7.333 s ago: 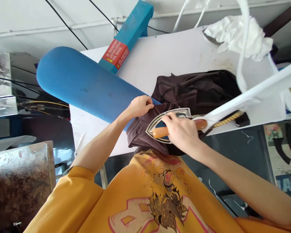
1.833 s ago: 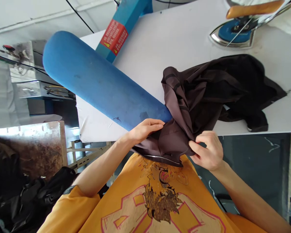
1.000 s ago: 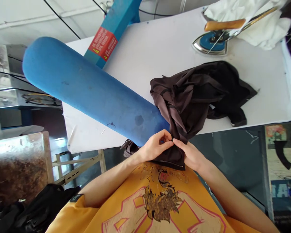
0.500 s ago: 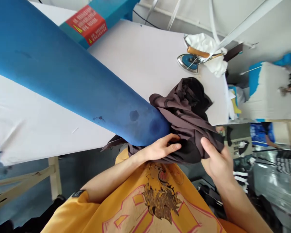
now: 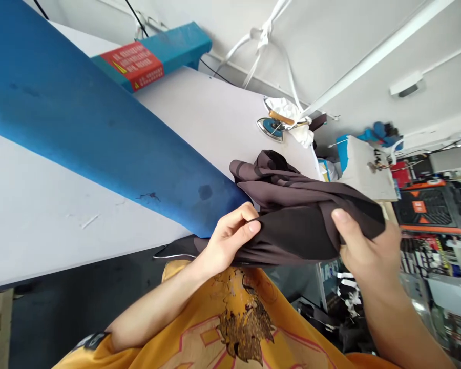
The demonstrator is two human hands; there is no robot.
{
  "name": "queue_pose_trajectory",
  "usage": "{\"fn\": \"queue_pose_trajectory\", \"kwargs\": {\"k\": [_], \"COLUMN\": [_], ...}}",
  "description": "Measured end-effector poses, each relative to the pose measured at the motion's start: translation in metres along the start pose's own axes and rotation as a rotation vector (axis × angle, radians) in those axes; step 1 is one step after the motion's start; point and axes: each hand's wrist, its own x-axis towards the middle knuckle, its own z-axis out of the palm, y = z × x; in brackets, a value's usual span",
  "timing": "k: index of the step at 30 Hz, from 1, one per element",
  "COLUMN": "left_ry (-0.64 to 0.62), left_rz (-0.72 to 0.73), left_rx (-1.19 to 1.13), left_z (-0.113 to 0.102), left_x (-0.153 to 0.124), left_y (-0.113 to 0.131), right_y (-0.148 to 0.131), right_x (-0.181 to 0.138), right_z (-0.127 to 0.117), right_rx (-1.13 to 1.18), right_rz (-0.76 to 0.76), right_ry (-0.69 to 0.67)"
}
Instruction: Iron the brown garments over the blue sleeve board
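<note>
- Cloth handling is going on at the near tip of the blue padded arm [image 5: 100, 128]: the dark brown garment [image 5: 295, 225] is being held bunched between both hands, its far part lying on the white table [image 5: 42, 205] and its near part hanging off the edge.
- Left hand [image 5: 230, 238] is closing on a fold, fingers curled over the top, just beside the arm's rounded tip.
- Right hand [image 5: 369, 253] is gripping the other end of the bunch, thumb pressing on top, out past the table's near right corner.
- Step in hand, as I am judging it: gathering and turning the cloth (no pressing is going on; the iron [image 5: 272, 125] is sitting far off on the table, beside a crumpled white rag [image 5: 290, 106]).
- Whatever follows is, to my eye, calling for both grips to hold firm. The fabric is looking thin, smooth and slippery, folding into soft ridges with darker bands.
- Padding on the arm is looking dense and felt-like — long, rounded, carrying a few dark spots — while the table is showing flat and matte.
</note>
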Motion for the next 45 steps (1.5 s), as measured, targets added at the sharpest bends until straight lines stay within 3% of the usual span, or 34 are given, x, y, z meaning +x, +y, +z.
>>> {"fn": "queue_pose_trajectory", "kwargs": {"k": [3, 6, 9, 12, 17, 23, 28, 33, 37, 41, 45], "left_ry": [-0.024, 0.035, 0.186, 0.221, 0.149, -0.007, -0.172, -0.143, -0.243, -0.266, -0.314], "left_rz": [-0.093, -0.095, 0.055, 0.257, 0.504, 0.649, 0.531, 0.42, 0.413, 0.461, 0.425], "left_rx": [0.023, 0.143, 0.218, 0.302, 0.53, 0.811, 1.028, 0.963, 0.972, 1.054, 1.143], "left_z": [0.0, -0.002, -0.01, -0.019, -0.031, -0.041, -0.045, -0.04, -0.033, -0.031, -0.03], "left_x": [-0.012, -0.018, -0.027, -0.041, -0.062, -0.067, -0.055, -0.036, -0.027, -0.025, -0.026], "left_y": [0.019, 0.026, 0.03, 0.032, 0.04, 0.045, 0.068, 0.094, 0.097, 0.098, 0.098], "right_y": [-0.017, -0.039, -0.054, -0.057, -0.056, -0.062, -0.07, -0.081, -0.087, -0.091, -0.088], "right_x": [0.005, 0.012, 0.019, 0.021, 0.018, 0.015, 0.02, 0.022, 0.022, 0.023, 0.023], "right_z": [0.011, 0.024, 0.035, 0.047, 0.068, 0.084, 0.083, 0.077, 0.075, 0.072, 0.07], "right_rx": [-0.079, -0.071, 0.017, 0.167, 0.342, 0.406, 0.381, 0.27, 0.244, 0.24, 0.243], "right_rz": [-0.057, -0.103, -0.119, -0.08, -0.025, -0.012, -0.067, -0.131, -0.118, -0.125, -0.13], "right_ry": [0.069, 0.005, -0.025, -0.043, 0.017, 0.076, 0.001, -0.09, -0.136, -0.242, -0.221]}}
